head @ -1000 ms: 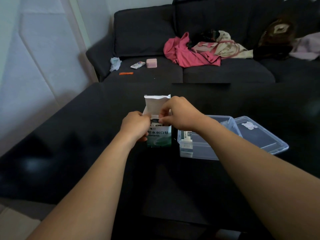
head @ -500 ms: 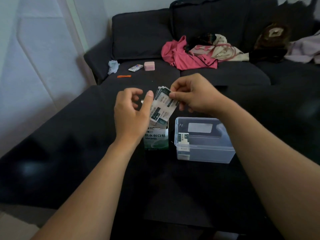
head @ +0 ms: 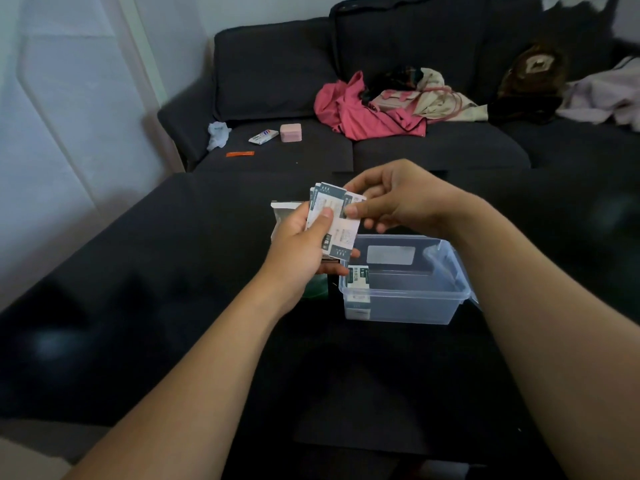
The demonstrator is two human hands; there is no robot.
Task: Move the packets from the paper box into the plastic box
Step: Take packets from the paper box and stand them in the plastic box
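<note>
The left hand [head: 299, 249] grips a fanned stack of packets [head: 337, 220], thumb pressed across the printed faces and fingers curled behind and under the stack. The right hand [head: 394, 199] meets the stack from the other side, its thumb and forefinger pinching the upper right edge of the front packet while the other fingers hang loosely curled below. Both hands hold the stack in the air, above the counter [head: 138, 271] and over the gap between the two boxes. Behind and below the left hand stands the paper box [head: 285, 211], mostly hidden; only its raised white flap and a bit of its green lower face show. Just to its right sits the clear plastic box [head: 415, 299], open at the top, with one packet [head: 358, 287] standing upright against its near left corner. A clear lid edge [head: 465, 271] shows at the box's right side, half covered by the right forearm. The counter is dark and glossy. Beyond it is a dark sofa [head: 277, 74] carrying a pink garment [head: 356, 112], a cream bag [head: 429, 98], a small pink case [head: 291, 132], a white wrapper [head: 263, 136], a crumpled white tissue [head: 218, 133], a thin orange strip [head: 240, 154], a brown soft toy [head: 533, 74] and pale cloth [head: 602, 95] at the far right.
</note>
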